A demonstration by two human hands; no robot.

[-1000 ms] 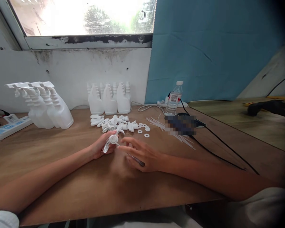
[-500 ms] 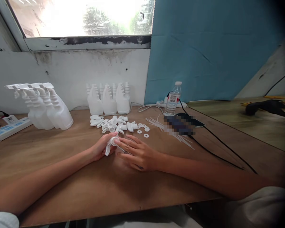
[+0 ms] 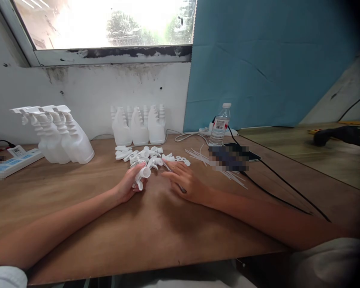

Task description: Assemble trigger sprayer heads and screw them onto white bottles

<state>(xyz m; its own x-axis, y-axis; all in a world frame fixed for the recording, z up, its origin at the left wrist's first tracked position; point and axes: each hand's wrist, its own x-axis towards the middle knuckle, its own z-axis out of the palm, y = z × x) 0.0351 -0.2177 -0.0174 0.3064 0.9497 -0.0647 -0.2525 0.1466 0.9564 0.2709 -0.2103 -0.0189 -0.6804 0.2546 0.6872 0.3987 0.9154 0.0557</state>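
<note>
I've got two hands, left hand [image 3: 129, 183] and right hand [image 3: 188, 182], one white spray head [image 3: 145, 173] and one thin tool [image 3: 183, 189]. Bottle-wise I count three bare-necked bottles [image 3: 139, 132] in the front row, four more necks [image 3: 162, 116] behind, and what looks like four headed bottles [image 3: 81, 146], though they overlap. Then one water bottle [image 3: 219, 130], one power strip [image 3: 21, 161], one window [image 3: 123, 24]. Loose heads [image 3: 146, 152], flat rings [image 3: 184, 161], thin tubes [image 3: 198, 156]? Several of each, too jumbled for me to count tbh.
</note>
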